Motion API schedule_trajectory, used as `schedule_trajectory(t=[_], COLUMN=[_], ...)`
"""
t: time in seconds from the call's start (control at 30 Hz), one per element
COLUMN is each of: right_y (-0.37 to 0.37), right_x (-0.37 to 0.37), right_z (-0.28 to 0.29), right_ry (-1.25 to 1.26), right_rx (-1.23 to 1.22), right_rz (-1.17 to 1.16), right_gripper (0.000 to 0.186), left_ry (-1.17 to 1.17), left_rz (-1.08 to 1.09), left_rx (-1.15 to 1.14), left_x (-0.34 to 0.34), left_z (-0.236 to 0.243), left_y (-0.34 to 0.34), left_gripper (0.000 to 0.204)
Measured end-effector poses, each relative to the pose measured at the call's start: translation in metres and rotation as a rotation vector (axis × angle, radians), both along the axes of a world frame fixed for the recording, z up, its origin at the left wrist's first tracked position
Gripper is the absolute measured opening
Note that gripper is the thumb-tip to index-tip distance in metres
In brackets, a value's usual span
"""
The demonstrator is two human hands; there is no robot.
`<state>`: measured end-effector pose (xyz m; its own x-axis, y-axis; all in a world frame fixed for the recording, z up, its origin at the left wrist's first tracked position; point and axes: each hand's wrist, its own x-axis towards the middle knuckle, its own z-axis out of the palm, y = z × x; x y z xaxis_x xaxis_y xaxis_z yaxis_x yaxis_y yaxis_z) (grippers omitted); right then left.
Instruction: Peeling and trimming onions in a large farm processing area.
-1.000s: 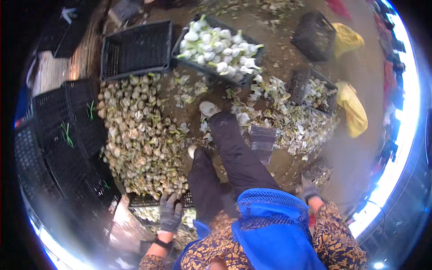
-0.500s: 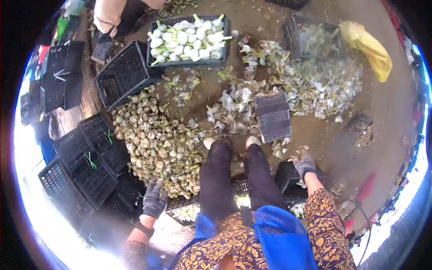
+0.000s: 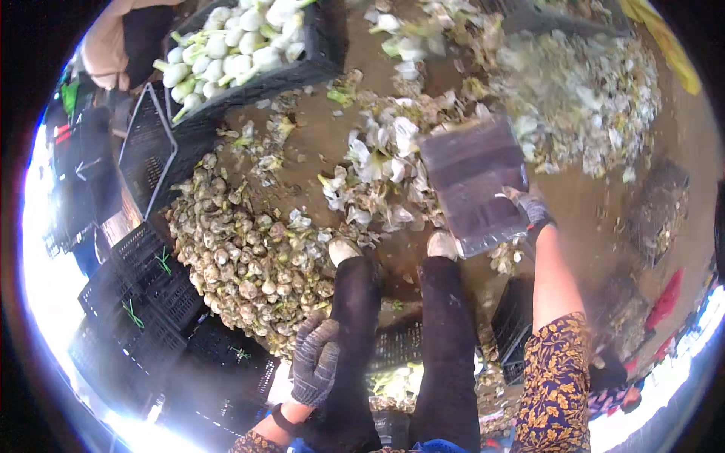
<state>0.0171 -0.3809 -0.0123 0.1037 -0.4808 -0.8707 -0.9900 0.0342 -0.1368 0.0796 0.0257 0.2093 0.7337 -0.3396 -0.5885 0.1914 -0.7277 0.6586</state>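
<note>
Left hand (image 3: 316, 362) beside the left leg (image 3: 355, 321), a worker places the right hand (image 3: 529, 211) on a dark taped block (image 3: 476, 181).
The left hand's gloved fingers lie together, palm hidden; whether the right fingers clamp the block's edge cannot be told. A heap of unpeeled garlic bulbs (image 3: 242, 257) lies at left. The block sits just past the right shoe (image 3: 442, 245), against pale peelings (image 3: 385, 151); beyond, white bulbs (image 3: 242, 45) fill a black crate (image 3: 325, 41).

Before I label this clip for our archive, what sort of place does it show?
Probably a garlic-cleaning area, judging by the heap of soiled, round brownish bulbs, the black rectangular plastic crate full of clean white bulbs, and the scattered pale, papery peelings.
</note>
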Motion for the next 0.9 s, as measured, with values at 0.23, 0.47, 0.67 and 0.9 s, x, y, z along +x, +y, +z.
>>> schedule_trajectory(t=[0.23, 0.47, 0.67, 0.9], right_y=[0.117, 0.122, 0.111, 0.135], right_x=[-0.016, -0.017, -0.049, -0.191], right_z=[0.014, 0.1, 0.131, 0.102], right_ry=[-0.413, -0.454, -0.459, -0.501], right_rx=[0.204, -0.007, -0.046, 0.065], right_rz=[-0.095, 0.047, 0.075, -0.469], right_gripper=[0.061, 0.052, 0.057, 0.05], left_ry=[0.073, 0.113, 0.205, 0.268], left_rz=[-0.125, -0.256, -0.366, -0.405], left_rx=[-0.092, -0.031, -0.111, -0.066], left_x=[-0.013, -0.016, -0.03, -0.03], left_z=[0.003, 0.008, 0.022, 0.026], left_y=[-0.033, -0.048, -0.078, -0.065], left_gripper=[0.022, 0.024, 0.024, 0.025])
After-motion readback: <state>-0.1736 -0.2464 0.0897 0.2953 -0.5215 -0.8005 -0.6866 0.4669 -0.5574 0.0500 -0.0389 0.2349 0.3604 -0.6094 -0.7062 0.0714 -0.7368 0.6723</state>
